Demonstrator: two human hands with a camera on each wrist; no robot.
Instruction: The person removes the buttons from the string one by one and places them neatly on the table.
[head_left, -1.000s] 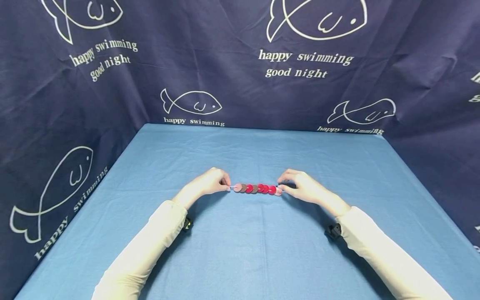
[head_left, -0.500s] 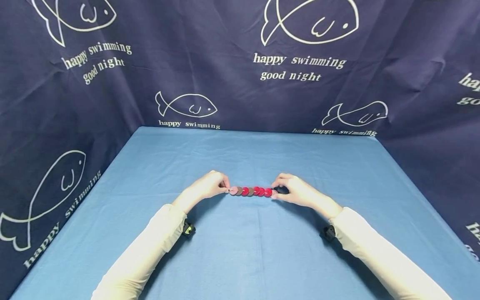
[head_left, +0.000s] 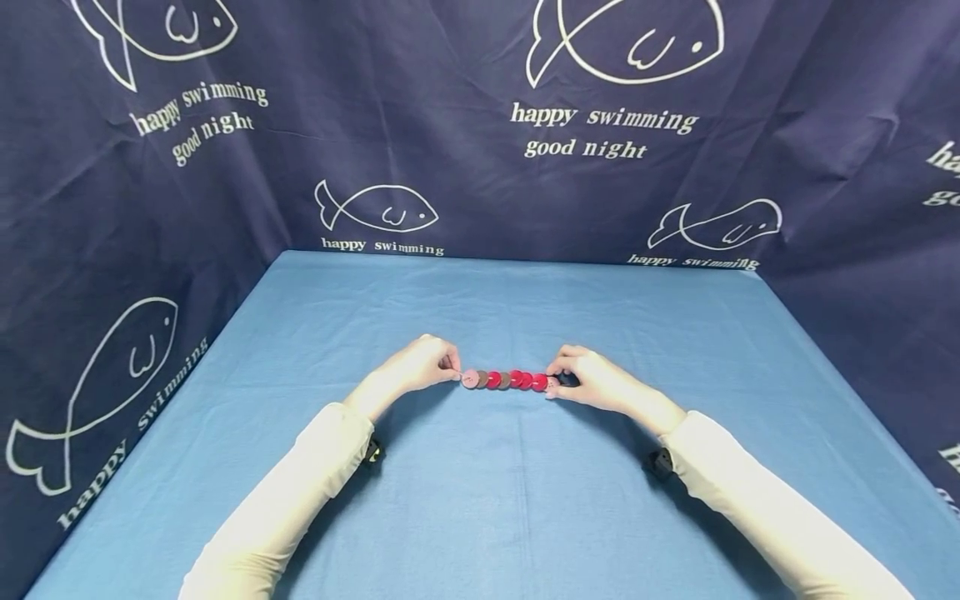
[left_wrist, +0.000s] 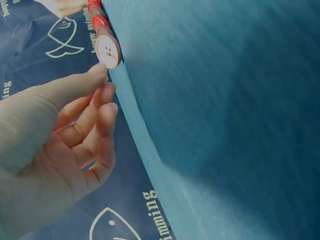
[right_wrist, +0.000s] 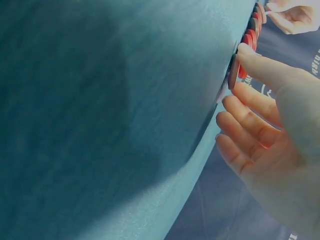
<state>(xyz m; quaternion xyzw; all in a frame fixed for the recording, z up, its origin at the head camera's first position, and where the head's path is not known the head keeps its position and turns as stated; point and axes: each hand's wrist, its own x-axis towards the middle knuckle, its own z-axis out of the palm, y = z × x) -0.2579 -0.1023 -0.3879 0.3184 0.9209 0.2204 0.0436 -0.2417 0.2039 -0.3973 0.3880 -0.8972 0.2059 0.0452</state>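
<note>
A row of overlapping round buttons (head_left: 516, 379), red, brown and pale pink, runs on a light cord between the two hands, just above or on the blue cloth. My left hand (head_left: 426, 364) pinches the cord with thumb and forefinger, right against the pale pink button (left_wrist: 108, 51) at the left end. At the other end, my right hand (head_left: 596, 379) pinches the last pale button (right_wrist: 233, 71) by its edges between thumb and forefinger. The other fingers of the right hand (right_wrist: 272, 120) are loosely bent. Its fingertips partly hide that button in the head view.
A blue cloth (head_left: 480, 500) covers the table. Dark blue curtains (head_left: 480, 100) with white fish drawings and lettering hang behind and at both sides. A small black device (head_left: 662, 461) sits under the right wrist, another (head_left: 372, 452) under the left.
My right hand has slid inward from the cord's end to the last pale button, now between its fingertips. The left fingertips sit nearer the left end button. The head view shifted slightly.
</note>
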